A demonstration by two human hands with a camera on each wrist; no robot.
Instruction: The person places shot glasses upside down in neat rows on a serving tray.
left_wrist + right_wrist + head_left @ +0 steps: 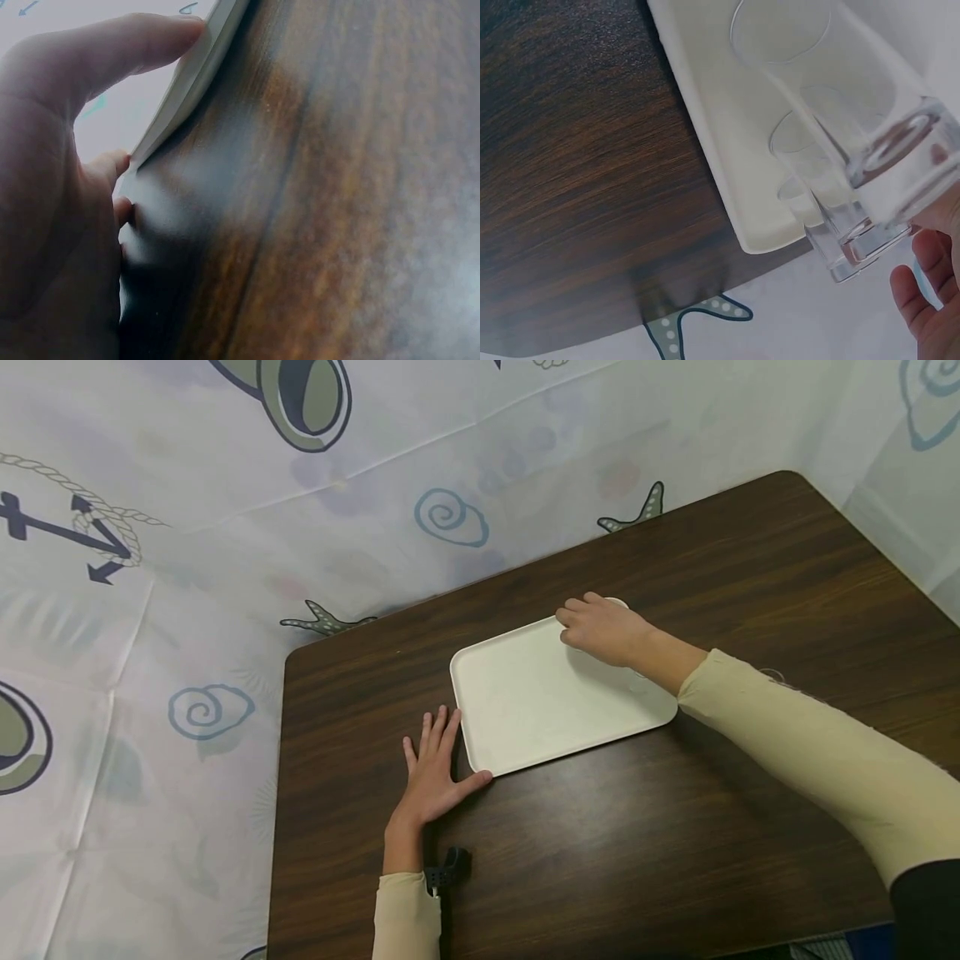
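A white rectangular tray (525, 702) lies on the dark wood table. My left hand (431, 777) rests at its near left corner with fingers spread and straight, the thumb (142, 45) lying over the rim. Over the tray's right part, my right hand (603, 631) has its fingers curled down. The right wrist view shows several clear drinking glasses, rims down and thick bases up. The nearest glass (825, 82) has its base against my right hand, whose fingers bend around that end. A second glass (847, 225) stands close by. From the head view, the right hand and forearm mostly hide the glasses.
The wooden table (750, 843) extends around the tray, with its far edge against a patterned cloth (360, 518). Beneath the left wrist, a black device (448, 867) is strapped on. A thin clear rim (772, 675) shows behind the right sleeve.
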